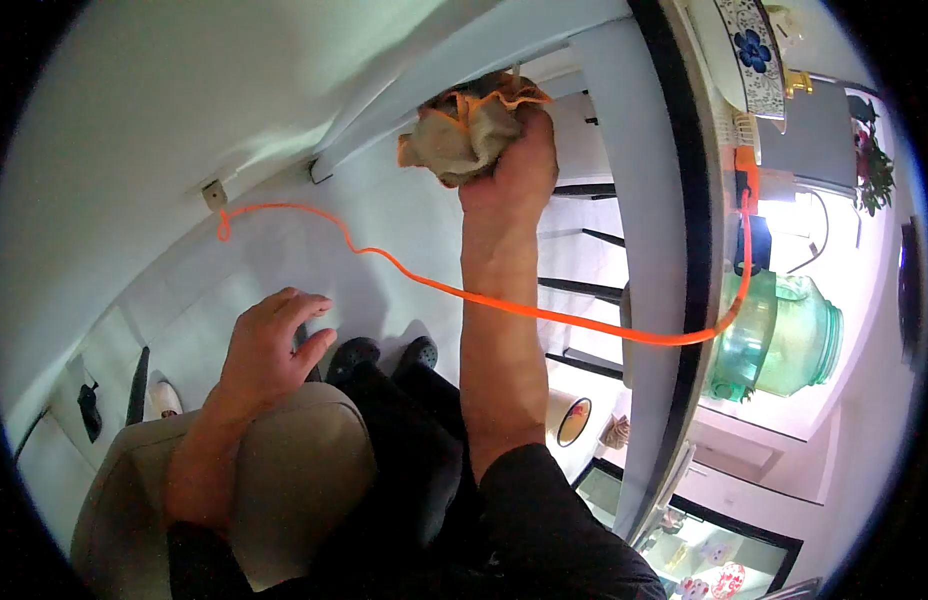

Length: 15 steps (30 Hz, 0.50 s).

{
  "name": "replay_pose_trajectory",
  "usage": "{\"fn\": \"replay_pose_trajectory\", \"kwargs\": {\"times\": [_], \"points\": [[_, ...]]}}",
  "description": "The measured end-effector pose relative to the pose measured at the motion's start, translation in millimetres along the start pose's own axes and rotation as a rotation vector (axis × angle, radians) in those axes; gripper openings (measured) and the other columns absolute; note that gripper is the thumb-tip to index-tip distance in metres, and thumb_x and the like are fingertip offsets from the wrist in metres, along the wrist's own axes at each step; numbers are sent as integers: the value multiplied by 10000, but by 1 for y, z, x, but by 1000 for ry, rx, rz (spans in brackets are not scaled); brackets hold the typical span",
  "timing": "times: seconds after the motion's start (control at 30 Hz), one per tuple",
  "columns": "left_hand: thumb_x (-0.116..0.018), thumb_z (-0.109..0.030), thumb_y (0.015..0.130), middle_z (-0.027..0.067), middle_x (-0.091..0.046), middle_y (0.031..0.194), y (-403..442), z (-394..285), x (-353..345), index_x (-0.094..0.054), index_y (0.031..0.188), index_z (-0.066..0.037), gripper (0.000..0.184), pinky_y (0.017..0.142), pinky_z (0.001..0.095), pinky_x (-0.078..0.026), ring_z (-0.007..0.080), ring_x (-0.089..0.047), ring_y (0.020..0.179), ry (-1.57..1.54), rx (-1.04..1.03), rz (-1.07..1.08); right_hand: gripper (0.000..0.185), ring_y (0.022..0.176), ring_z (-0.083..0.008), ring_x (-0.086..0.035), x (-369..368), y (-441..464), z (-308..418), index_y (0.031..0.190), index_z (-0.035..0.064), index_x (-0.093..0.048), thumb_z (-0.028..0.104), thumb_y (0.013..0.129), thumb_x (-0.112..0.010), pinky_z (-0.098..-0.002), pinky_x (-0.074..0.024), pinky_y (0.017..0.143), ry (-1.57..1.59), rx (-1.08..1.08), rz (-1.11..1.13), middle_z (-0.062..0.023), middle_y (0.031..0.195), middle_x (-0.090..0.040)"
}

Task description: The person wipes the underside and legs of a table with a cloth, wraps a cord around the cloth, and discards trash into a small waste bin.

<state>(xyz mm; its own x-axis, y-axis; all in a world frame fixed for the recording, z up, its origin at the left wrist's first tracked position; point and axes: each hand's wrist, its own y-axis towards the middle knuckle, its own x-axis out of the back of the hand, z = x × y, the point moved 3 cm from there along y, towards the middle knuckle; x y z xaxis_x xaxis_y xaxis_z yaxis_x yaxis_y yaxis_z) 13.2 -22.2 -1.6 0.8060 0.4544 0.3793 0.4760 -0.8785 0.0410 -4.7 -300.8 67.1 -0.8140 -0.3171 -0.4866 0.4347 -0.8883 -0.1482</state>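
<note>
My right hand [524, 165] is closed around a crumpled tan cloth [462, 138] with orange edging. It reaches out beside the pale side of the table [624, 150], and part of the cloth is bunched under my fingers. My left hand [274, 345] is above the far end of a beige padded chair [299, 450], fingers bent a little and thumb apart, with nothing visible in it. Whether that hand touches the chair I cannot tell. An orange cable [414, 272] crosses over my right forearm.
The cable runs from a wall socket [215, 195] to an orange power strip [747, 172] on the tabletop. A green translucent jar [799, 335] and a blue-patterned white bowl [749, 55] stand there too. Dark chair legs [584, 290] show beyond the table. My shoes [356, 358] are on the pale floor.
</note>
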Motion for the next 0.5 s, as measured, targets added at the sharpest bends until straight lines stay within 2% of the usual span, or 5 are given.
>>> {"fn": "replay_pose_trajectory", "kwargs": {"times": [0.07, 0.2, 0.33, 0.43, 0.5], "points": [[-728, -108, 776, 127, -656, 916, -1, 1, 1, -629, 1017, -38, 270, 706, 393, -525, 313, -655, 831, -15, -14, -9, 422, 1101, -292, -574, 9, -3, -8, 1243, 20, -520, 296, 955, -384, -453, -517, 869, -45, -104, -139, -114, 1216, -568], [-714, -124, 799, 143, -671, 996, 3, 2, 2, -638, 1056, -16, 289, 792, 400, -537, 320, -669, 903, 30, -73, 24, 331, 1057, -243, -578, 111, -31, -42, 1123, 10, -590, 260, 920, -515, -398, -515, 857, -118, -199, -447, -89, 1123, -586], [-696, -123, 823, 139, -662, 997, 0, -5, -2, -637, 1054, -21, 259, 780, 379, -533, 288, -666, 909, -49, 94, 85, 250, 869, -142, -588, 150, -99, -27, 995, 13, -657, 249, 918, -630, -303, -493, 747, -478, -107, -175, -38, 891, -623], [-684, -111, 843, 118, -657, 993, 4, -6, 1, -635, 1077, -30, 252, 778, 350, -527, 246, -661, 919, -194, 105, 34, 178, 833, -147, -588, 142, -110, -2, 942, 13, -664, 187, 907, -646, -290, -477, 739, -856, 145, 127, -41, 931, -631], [-674, -107, 858, 108, -659, 1010, 2, -8, 3, -638, 1098, -33, 254, 797, 335, -524, 225, -659, 937, -244, 105, 27, 174, 889, -152, -598, 127, -116, 8, 956, -9, -683, 149, 886, -669, -272, -479, 782, -703, 66, 209, -73, 1023, -636]]}}
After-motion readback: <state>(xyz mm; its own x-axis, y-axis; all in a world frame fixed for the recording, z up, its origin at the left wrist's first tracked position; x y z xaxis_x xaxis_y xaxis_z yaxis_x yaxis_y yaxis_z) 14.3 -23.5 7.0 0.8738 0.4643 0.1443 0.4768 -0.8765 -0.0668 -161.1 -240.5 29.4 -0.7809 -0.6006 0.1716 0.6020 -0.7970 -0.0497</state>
